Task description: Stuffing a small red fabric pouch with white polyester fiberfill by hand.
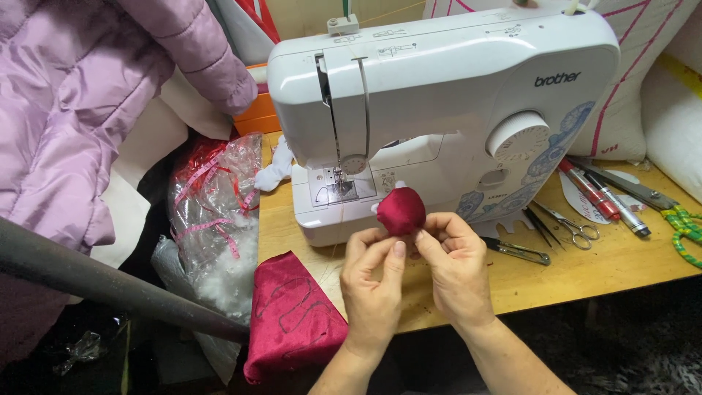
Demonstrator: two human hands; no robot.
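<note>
Looking down, we take the white plastic sewing machine (pixel 439 102) as our landmark, standing on a pale wooden table (pixel 621 263); to its left hangs a lilac quilted padded jacket (pixel 73 110), and below that jacket a dark grey metal bar (pixel 95 281) slants across the corner; just left of the machine's base slumps a clear plastic bag of white stuffing and pink tape (pixel 212 219); in front of the machine's left end, draped over the table edge, lies a folded piece of dark red velvet cloth with chalk outlines (pixel 292 322).

Directly in front of the machine's base we hold both hands close together; our left hand (pixel 373 285) has thumb and forefinger pinched up against the underside of a small dark red stuffed velvet ball (pixel 401 211), the other fingers curled; our right hand (pixel 457 267) pinches the same ball from the right with thumb and forefinger, the rest loosely folded; the ball sits just before the machine's needle plate, above the table.

To the right of the machine lie a red marker pen (pixel 589 192), a silver pen (pixel 621 207), small steel scissors (pixel 570 223) and a green braided cord (pixel 684 230); in front of its right end lie black-handled thread snips (pixel 515 251).
</note>
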